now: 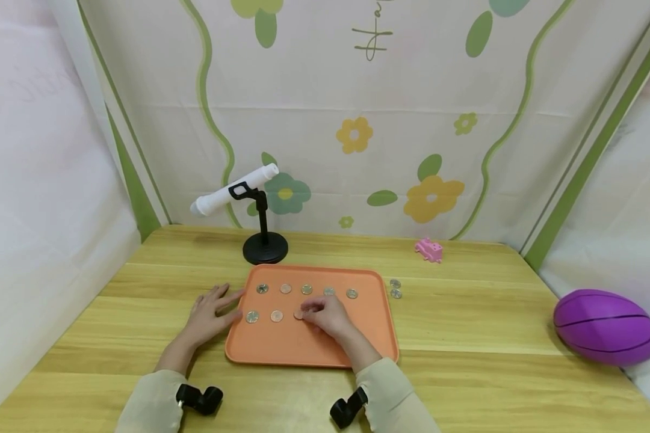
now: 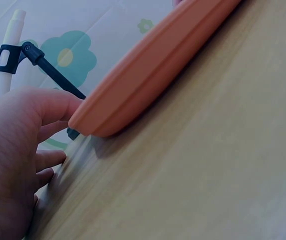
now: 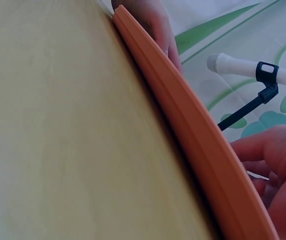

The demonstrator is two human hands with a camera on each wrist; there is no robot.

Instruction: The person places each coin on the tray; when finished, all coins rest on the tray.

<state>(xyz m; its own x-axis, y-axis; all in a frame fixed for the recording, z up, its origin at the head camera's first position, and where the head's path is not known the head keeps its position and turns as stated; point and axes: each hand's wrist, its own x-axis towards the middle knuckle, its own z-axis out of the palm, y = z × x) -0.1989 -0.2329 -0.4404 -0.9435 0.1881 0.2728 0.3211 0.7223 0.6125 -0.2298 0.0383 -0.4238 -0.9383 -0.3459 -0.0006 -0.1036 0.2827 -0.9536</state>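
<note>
An orange tray (image 1: 271,352) lies on the wooden table with several coins (image 1: 285,288) in a back row. In a second row in front of it lie a silver coin (image 1: 252,316) and a copper-coloured coin (image 1: 276,316). To their right my right hand (image 1: 329,316) pinches another copper-coloured coin (image 1: 298,314) low over the tray, its fingers partly covering it. My left hand (image 1: 210,314) rests at the tray's left rim, fingers spread, some touching the edge. In the right wrist view, the tray's side hides the coins from sight.
Two silver coins (image 1: 395,288) lie on the table right of the tray. Behind the tray stands a white microphone (image 1: 233,191) on a black stand (image 1: 265,246). A small pink toy (image 1: 429,250) sits at the back, and a purple ball (image 1: 605,328) at the far right.
</note>
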